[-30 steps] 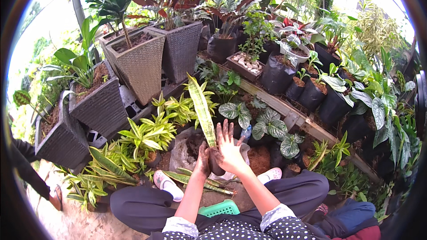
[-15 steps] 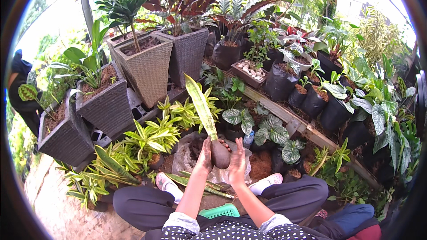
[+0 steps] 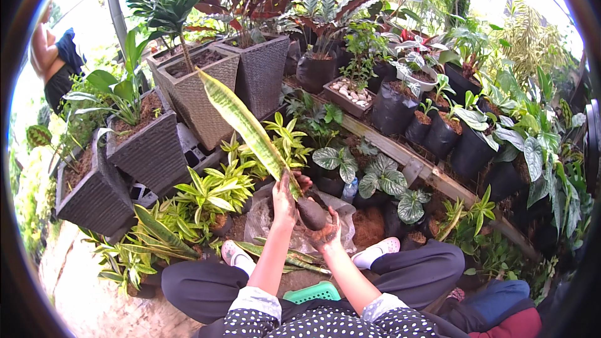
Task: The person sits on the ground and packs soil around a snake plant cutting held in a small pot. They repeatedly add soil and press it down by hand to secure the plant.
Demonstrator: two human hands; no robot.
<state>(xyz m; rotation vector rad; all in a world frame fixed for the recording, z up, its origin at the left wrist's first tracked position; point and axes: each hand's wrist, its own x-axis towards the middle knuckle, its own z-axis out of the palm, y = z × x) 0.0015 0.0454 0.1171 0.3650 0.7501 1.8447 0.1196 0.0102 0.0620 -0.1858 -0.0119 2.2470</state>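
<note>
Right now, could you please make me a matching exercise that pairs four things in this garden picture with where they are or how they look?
Things:
1. leaf
2. soil ball
3. basket
4. pebbles

Places or states:
A. white, in a dark tray on the wooden shelf
B. green plastic, low between the person's forearms
C. long, green with yellow edges, rising up to the left from the left hand
D. dark and round, cupped from below by the right hand

Pairs: 1-C, 2-D, 3-B, 4-A
</note>
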